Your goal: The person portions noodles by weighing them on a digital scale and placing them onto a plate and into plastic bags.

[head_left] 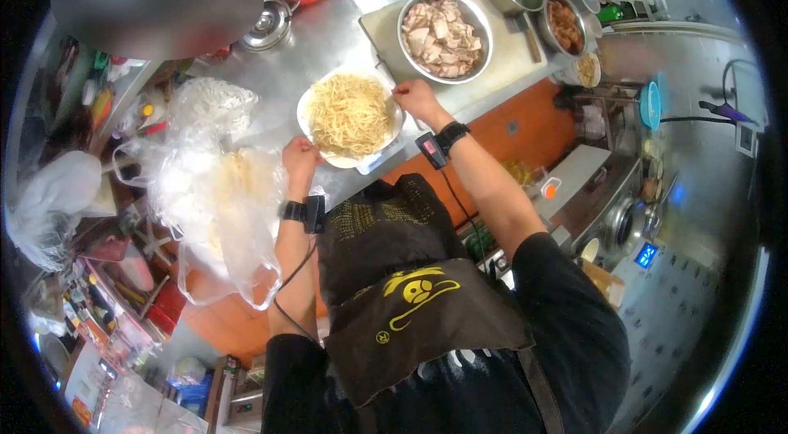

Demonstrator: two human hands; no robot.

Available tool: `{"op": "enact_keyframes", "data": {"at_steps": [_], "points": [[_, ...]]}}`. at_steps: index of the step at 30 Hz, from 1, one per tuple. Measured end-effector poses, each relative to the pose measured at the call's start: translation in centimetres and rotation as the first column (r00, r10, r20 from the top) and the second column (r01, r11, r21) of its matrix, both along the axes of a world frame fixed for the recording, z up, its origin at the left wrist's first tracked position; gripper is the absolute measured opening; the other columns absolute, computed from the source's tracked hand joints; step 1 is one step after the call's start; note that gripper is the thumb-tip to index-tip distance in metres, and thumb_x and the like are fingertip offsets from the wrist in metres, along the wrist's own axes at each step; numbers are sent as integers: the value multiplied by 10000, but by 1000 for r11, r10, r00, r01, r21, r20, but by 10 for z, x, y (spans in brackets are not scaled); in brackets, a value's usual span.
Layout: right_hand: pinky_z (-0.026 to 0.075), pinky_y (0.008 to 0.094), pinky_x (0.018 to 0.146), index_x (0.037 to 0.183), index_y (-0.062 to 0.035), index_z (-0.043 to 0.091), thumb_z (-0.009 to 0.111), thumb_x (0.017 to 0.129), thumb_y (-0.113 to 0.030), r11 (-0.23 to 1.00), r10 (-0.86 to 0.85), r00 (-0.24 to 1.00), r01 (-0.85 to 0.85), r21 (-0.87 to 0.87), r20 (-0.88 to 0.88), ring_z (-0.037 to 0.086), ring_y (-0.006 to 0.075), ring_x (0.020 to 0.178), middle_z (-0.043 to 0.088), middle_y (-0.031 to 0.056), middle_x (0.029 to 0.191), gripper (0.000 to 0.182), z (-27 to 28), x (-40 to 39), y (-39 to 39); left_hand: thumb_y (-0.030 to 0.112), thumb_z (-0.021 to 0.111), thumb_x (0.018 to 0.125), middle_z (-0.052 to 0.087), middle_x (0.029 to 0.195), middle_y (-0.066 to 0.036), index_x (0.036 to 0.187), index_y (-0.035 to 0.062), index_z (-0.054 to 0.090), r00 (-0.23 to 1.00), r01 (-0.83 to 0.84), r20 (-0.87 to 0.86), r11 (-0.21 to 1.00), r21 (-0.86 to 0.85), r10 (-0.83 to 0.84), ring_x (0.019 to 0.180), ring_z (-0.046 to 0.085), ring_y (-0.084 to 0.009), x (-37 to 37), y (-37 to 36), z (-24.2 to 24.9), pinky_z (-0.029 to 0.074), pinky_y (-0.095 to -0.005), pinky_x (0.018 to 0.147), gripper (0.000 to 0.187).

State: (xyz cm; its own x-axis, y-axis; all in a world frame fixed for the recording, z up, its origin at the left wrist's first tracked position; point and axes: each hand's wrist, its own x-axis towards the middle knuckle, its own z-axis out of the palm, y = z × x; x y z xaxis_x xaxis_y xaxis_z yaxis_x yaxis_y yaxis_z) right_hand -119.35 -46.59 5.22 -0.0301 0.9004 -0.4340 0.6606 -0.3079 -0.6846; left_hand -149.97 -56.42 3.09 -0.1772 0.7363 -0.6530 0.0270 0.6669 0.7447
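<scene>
Left hand (301,156) curled closed on the near-left rim of white bowl (341,164) | bowl between 2 hands at counter (275,73) edge, pale strips (351,115) (heaped) | right hand (420,102) pinching right rim | metal bowl (486,44), meat pieces (443,38)

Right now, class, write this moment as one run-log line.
left hand: at white bowl, left side | right hand: at its right side | contents: pale strips | beyond: metal bowl of meat pieces on board

Kitchen with steel counter (277,77), meat (443,38)
</scene>
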Motion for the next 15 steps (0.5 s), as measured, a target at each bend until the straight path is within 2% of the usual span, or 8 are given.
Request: {"op": "enact_keyframes", "data": {"at_steps": [10, 15], "points": [[543, 359, 730, 950, 23, 758, 727, 774, -140, 997, -28, 999, 27, -65, -16, 709, 286, 763, 737, 194, 850, 242, 8, -4, -5, -24, 664, 872, 620, 798, -58, 912, -6, 584, 999, -7, 42, 1000, 1, 7, 682, 622, -139, -4, -2, 7, 585, -282, 604, 92], [539, 347, 711, 916, 37, 749, 735, 770, -149, 997, -59, 995, 54, -64, -85, 703, 247, 745, 735, 171, 808, 237, 11, -4, -8, -20, 665, 873, 621, 805, -59, 911, -4, 580, 999, -1, 36, 1000, 10, 1, 681, 619, -137, -7, -3, 13, 581, -282, 606, 95]]}}
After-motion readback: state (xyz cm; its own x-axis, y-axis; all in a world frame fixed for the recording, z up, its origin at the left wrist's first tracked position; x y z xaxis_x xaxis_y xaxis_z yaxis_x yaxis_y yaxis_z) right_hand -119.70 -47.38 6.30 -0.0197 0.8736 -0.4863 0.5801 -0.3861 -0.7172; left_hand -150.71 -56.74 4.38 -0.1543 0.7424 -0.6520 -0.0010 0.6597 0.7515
